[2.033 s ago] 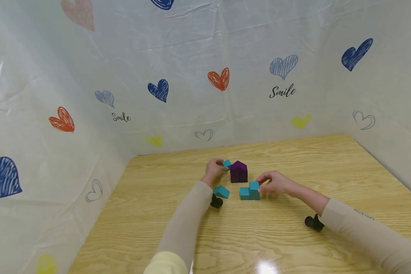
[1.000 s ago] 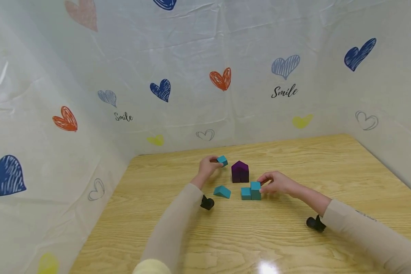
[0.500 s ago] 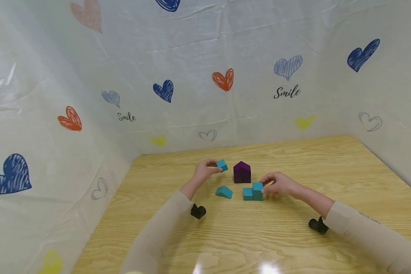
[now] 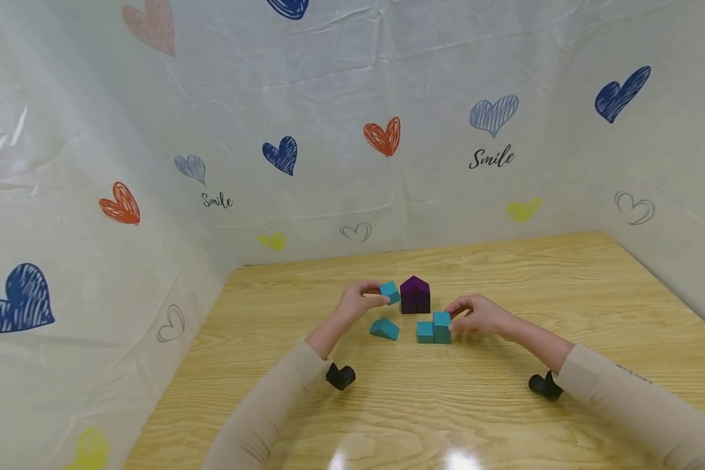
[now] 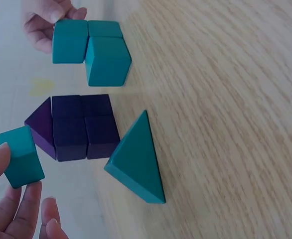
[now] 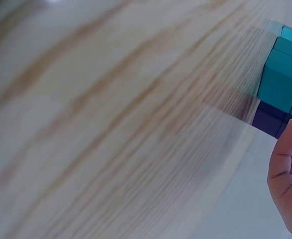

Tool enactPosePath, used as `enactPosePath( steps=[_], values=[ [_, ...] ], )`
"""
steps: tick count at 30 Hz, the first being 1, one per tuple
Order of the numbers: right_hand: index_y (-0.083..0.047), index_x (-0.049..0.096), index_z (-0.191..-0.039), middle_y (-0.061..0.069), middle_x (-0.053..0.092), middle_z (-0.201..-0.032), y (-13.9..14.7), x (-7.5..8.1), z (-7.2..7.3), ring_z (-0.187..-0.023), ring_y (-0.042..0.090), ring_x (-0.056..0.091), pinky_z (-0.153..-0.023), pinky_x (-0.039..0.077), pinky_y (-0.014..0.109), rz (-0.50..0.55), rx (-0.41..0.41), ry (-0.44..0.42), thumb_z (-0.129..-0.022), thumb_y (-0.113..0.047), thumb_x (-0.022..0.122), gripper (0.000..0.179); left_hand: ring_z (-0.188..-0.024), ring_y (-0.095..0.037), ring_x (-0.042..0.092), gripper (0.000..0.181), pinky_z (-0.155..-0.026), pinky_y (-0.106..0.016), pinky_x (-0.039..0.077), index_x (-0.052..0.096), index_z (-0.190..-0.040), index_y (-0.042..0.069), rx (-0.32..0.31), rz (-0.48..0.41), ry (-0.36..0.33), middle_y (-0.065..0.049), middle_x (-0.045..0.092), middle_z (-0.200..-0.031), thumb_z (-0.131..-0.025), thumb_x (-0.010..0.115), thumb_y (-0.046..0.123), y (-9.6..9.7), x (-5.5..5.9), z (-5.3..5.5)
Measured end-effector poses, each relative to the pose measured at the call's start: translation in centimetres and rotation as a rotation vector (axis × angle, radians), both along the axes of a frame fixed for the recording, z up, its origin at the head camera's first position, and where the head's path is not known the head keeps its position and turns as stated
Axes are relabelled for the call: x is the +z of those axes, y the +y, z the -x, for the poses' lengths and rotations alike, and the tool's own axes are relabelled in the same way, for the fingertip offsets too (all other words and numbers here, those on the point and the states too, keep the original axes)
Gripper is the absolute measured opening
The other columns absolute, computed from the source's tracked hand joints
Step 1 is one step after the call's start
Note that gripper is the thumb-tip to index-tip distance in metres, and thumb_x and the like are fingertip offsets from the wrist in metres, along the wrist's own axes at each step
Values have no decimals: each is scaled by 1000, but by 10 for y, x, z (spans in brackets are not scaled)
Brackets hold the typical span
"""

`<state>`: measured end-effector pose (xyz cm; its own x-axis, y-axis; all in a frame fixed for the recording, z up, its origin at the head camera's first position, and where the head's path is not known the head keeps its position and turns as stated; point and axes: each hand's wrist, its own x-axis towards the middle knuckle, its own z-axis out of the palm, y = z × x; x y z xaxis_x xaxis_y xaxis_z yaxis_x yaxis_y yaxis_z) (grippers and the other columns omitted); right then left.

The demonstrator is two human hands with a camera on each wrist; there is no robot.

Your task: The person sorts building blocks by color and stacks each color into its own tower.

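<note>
My left hand (image 4: 355, 305) pinches a teal cube (image 5: 21, 157) between thumb and fingertips, raised just left of the purple house shape. That house is several dark purple cubes (image 5: 70, 138) topped by a purple triangular roof block (image 4: 414, 284). My right hand (image 4: 483, 316) holds its thumb and forefinger at the right side of an upper teal cube (image 5: 70, 42). This cube sits on a lower teal cube (image 5: 104, 29), with another teal cube (image 4: 425, 333) beside it. A teal triangular prism (image 5: 138, 159) lies on the table in front of my left hand.
The wood-grain table (image 4: 423, 405) reaches back to a whitish sheet (image 4: 311, 78) printed with hearts and "Smile", which also hangs along both sides. Black wrist cameras (image 4: 341, 376) stick out from both sleeves, close above the tabletop.
With the teal cube, my left hand drew left, away from the purple house, then came back right beside it. The right hand, the teal stack and the prism stay put.
</note>
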<state>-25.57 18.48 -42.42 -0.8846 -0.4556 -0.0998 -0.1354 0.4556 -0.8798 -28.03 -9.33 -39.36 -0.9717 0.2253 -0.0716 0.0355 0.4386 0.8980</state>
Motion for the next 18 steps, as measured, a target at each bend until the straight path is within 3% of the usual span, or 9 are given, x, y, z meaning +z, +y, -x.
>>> enactPosePath(
  steps=[10, 18],
  values=[
    [6, 57, -112, 13, 59, -103, -1, 1, 0, -77, 17, 54, -67, 50, 34, -17, -12, 2, -81, -19, 70, 42, -87, -19, 58, 38, -75, -29, 49, 61, -116, 8, -63, 50, -7, -10, 63, -111, -81, 70, 18, 9, -6, -9],
    [6, 57, -111, 17, 59, -103, 0, 2, -2, -73, 15, 54, -62, 50, 33, 7, 21, 29, -82, -21, 69, 42, -87, -18, 56, 36, -73, -27, 48, 63, -114, 7, -137, 99, 9, -9, 64, -108, -80, 71, 18, 22, -7, -18]
  ],
)
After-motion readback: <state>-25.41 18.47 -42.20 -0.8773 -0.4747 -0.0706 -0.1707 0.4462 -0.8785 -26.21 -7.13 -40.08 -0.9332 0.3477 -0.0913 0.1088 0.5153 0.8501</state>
